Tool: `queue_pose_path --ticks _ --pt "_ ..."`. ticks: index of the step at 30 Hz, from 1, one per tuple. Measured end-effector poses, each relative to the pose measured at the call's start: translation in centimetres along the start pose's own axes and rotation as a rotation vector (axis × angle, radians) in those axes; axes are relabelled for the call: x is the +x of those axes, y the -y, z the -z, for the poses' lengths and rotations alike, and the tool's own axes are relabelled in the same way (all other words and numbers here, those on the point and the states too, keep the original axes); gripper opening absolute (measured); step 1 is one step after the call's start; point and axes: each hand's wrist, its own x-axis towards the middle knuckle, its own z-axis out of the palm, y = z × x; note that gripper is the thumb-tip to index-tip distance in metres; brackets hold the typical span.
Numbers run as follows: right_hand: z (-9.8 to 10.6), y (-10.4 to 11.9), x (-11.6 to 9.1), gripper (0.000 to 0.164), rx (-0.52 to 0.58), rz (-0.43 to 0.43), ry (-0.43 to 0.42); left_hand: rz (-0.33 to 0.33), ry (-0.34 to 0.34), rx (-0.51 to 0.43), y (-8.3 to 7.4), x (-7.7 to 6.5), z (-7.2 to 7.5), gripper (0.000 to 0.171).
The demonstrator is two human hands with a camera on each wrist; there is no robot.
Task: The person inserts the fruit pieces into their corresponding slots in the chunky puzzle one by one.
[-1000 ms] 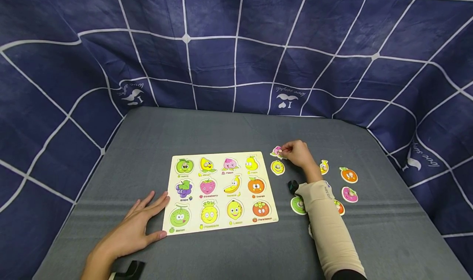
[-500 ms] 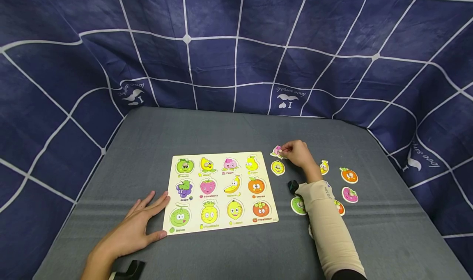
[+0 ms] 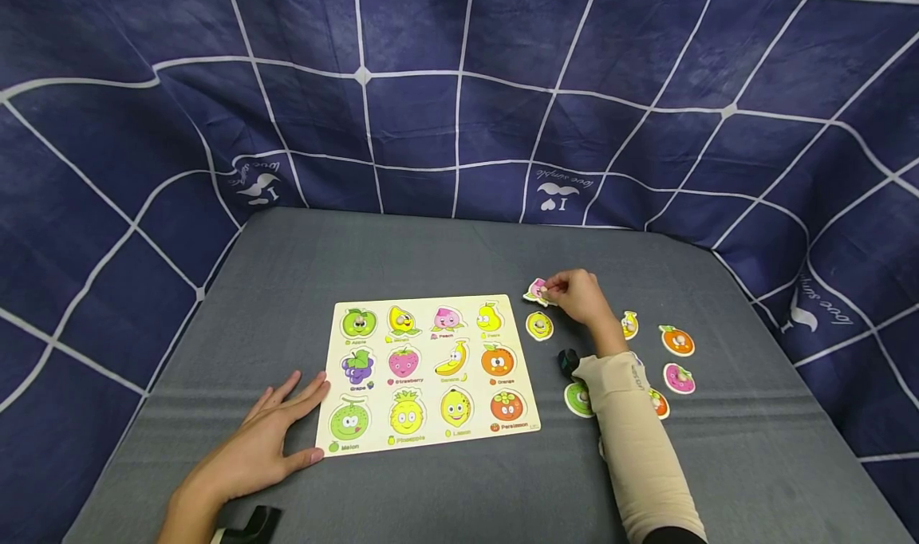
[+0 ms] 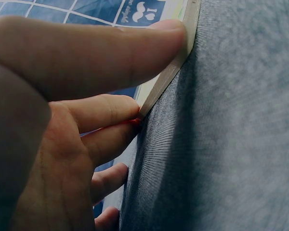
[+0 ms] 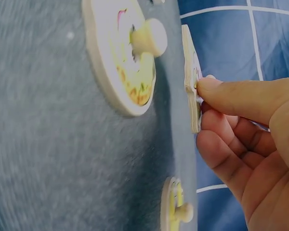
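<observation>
A pale fruit puzzle board (image 3: pixel 432 413) with several printed pictures lies on the grey cloth. Straight fingers of my left hand (image 3: pixel 251 448) touch its left edge; in the left wrist view the thumb (image 4: pixel 135 53) lies against the board's edge (image 4: pixel 166 79). Right of the board's far corner, my right hand (image 3: pixel 583 298) pinches a pink peach puzzle piece (image 3: pixel 534 291) between thumb and fingers. The right wrist view shows this peach piece edge-on, tilted up, its face towards the fingers. A round yellow puzzle piece (image 3: pixel 540 326) with a smiling face lies just nearer than it.
Loose pieces lie around the right forearm: a green one (image 3: pixel 578 400), a yellow one (image 3: pixel 629 325), an orange one (image 3: pixel 678 340), a pink one (image 3: pixel 679 378) and a partly covered red-orange one (image 3: pixel 659 404). A blue gridded curtain (image 3: pixel 459 113) surrounds the table.
My right hand and the peach piece have shifted slightly left and away from me. My left hand and the board have stayed in place.
</observation>
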Motion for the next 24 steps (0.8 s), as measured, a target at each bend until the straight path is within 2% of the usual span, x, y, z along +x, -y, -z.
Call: queue_pose_path --ticks 12,24 --pt "0.1 1.8 -0.5 0.012 0.017 0.009 0.003 0.003 -0.003 0.014 -0.2 0.0 0.1 0.087" --pt "-1.1 3.7 -0.6 0.010 0.025 0.033 0.020 -0.003 -0.003 0.011 -0.3 0.0 0.2 0.086"
